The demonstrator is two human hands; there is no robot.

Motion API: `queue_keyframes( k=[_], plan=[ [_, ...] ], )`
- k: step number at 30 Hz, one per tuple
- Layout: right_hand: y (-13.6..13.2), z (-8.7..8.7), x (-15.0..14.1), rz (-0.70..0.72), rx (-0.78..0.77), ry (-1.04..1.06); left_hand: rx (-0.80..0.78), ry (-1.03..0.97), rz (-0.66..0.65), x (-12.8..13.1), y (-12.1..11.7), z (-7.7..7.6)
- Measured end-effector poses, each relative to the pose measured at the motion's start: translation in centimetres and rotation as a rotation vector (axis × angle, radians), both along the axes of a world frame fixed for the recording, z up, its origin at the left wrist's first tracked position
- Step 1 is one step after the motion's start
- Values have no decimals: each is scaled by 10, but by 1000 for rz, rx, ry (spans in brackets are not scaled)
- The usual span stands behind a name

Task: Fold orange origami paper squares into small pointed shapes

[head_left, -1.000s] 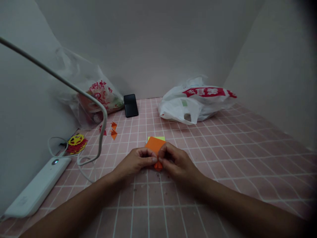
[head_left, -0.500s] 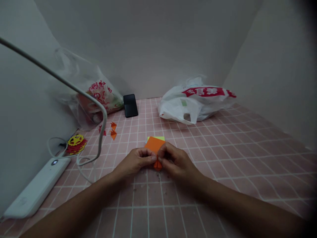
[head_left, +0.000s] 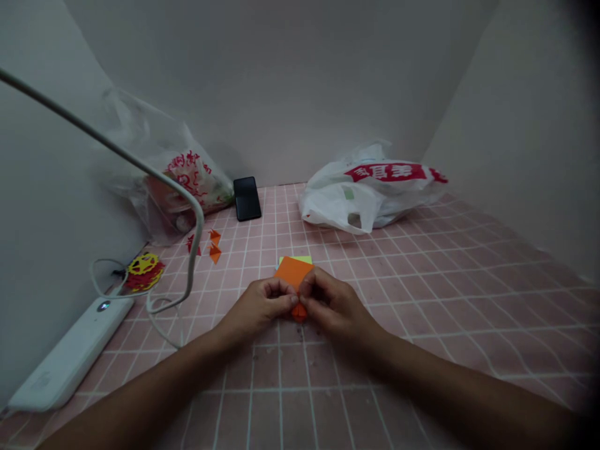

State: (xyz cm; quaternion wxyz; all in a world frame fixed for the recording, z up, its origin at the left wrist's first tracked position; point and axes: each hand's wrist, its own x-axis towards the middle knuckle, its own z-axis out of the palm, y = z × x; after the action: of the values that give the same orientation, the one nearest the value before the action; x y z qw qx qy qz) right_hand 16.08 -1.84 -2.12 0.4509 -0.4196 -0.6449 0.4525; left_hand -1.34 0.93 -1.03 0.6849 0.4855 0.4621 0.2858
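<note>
The left hand (head_left: pixel 263 307) is nearly closed, its thumb and bent forefinger pinching the orange paper (head_left: pixel 294 270) from one side. The right hand (head_left: pixel 335 309) does the same from the other side, with fingers curled in, and the tips of the two hands almost meet over the paper's middle. From where I stand, the paper lies between the hands, at the centre of the pink table (head_left: pixel 422 300); its wide part points away from the person, and its narrow folded end comes out below the fingertips. Just behind it, partly covered by it, there is a yellow sheet (head_left: pixel 302 259). Farther off, to the left, I see two small orange birds (head_left: pixel 214 253), one behind the other, and beside them a red piece (head_left: pixel 190 242), which the cable (head_left: pixel 117 155) partly hides. Near the left wall, a yellow disc (head_left: pixel 144 264) lies on some red ones, and closer to the person is a long white device (head_left: pixel 70 353). At the back, a black phone (head_left: pixel 247 199) lies beside a clear bag (head_left: pixel 192 172), and a white bag (head_left: pixel 328 200) rests more to the right.
</note>
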Motion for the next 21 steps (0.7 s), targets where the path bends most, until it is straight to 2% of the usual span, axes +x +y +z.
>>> queue_keyframes(
  k=[3, 7, 12, 21],
  plan=[
    [1, -1, 0, -8, -48, 45, 45, -5, -15, 2, -1, 1],
    [1, 0, 1, -32, -26, 31, 63, -37, -39, 2, -2, 1],
    [1, 0, 2, -42, -26, 41, 89, 22, -51, 2, -1, 1],
    [6, -5, -1, 0, -193, 213, 132, 81, -54, 3, -2, -1]
  ],
)
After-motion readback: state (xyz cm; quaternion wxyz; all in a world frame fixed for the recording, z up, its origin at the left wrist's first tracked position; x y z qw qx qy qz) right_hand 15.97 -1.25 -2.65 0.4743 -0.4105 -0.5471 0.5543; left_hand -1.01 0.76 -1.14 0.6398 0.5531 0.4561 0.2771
